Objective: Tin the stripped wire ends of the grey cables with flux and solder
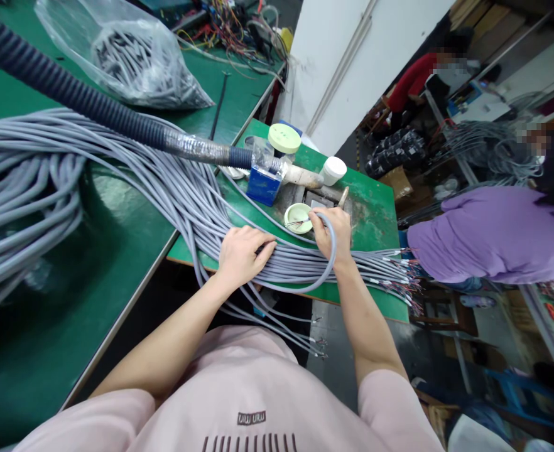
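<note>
A thick bundle of grey cables point(154, 182) runs from the left across a small green bench point(375, 207); its stripped ends point(399, 270) fan out at the right. My left hand point(242, 251) lies flat on the bundle, fingers stretched over the cables. My right hand point(331, 229) pinches a single grey cable point(328, 263) that loops back under the wrist. Its end is held over a small pale green dish point(298, 216).
A black corrugated hose point(70, 91) ends at a blue box point(262, 182). A green-lidded jar point(284, 139) and a white cup point(333, 169) stand behind it. A plastic bag of grey parts point(135, 56) lies at the back. A person in purple point(488, 235) sits to the right.
</note>
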`<state>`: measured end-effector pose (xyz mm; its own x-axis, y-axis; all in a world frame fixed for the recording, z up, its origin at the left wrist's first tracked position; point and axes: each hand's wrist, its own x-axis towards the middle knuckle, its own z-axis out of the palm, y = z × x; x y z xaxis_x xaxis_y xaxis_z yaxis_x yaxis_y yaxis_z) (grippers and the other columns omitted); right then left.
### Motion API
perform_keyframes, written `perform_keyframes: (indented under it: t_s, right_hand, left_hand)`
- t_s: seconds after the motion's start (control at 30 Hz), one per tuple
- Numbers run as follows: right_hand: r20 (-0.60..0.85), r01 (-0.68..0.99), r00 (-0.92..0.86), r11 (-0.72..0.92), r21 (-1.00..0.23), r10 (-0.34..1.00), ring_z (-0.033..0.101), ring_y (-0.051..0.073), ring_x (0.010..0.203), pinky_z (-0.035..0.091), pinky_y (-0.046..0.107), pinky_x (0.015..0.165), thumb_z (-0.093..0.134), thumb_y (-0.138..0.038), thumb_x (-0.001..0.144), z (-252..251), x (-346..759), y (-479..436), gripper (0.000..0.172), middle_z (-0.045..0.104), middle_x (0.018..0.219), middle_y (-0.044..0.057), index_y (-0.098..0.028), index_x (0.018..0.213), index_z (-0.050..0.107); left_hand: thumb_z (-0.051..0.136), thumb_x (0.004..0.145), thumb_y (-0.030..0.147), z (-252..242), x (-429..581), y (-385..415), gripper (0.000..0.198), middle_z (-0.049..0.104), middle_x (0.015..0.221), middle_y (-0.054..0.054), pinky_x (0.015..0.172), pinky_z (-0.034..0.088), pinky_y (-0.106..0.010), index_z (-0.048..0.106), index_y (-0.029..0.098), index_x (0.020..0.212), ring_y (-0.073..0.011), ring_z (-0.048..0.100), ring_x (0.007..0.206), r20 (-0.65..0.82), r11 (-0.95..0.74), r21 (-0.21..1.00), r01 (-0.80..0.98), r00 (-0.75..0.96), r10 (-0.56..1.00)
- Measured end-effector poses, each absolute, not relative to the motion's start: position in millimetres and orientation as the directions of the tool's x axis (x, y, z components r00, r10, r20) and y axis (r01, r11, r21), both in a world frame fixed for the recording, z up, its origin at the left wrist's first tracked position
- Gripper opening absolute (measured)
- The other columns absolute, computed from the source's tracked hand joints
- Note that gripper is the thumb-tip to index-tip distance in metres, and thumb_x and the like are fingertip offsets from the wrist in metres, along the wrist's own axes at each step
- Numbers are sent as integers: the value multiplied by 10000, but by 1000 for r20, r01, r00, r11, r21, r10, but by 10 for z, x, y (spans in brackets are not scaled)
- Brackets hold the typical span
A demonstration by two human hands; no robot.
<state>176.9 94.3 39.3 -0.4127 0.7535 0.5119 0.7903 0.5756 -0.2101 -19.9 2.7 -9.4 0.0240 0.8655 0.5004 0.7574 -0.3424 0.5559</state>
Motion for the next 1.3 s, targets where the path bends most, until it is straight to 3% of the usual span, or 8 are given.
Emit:
perform_keyframes:
  t_s: [0.4,1.0,1.3]
  right_hand:
    - [639,887,-301,453,-85,708,600,220,872,401,367,848,413,-372,966,691,2082,1129,311,715,893,62,-215,934,680]
    - [499,924,-262,363,-117,826,563,223,822,363,341,784,456,-342,935,368,2289,1587,284,697,845,87,-195,922,699]
    - [440,938,-261,334,-94,859,549,226,865,341,350,838,458,-329,929,366,2235,1601,274,686,875,94,-195,948,697]
  left_hand:
    - [515,912,330,-98,-195,26,220,737,904,-48,774,410,-347,692,201,930,-198,617,872,514,-335,622,708,-46,856]
    - [531,908,323,-117,-195,30,206,730,900,-46,746,392,-335,697,202,926,-190,612,860,541,-358,608,709,-40,840]
    - [552,899,311,-133,-194,34,190,730,896,-36,733,387,-326,703,196,919,-179,606,833,569,-372,586,720,-38,821]
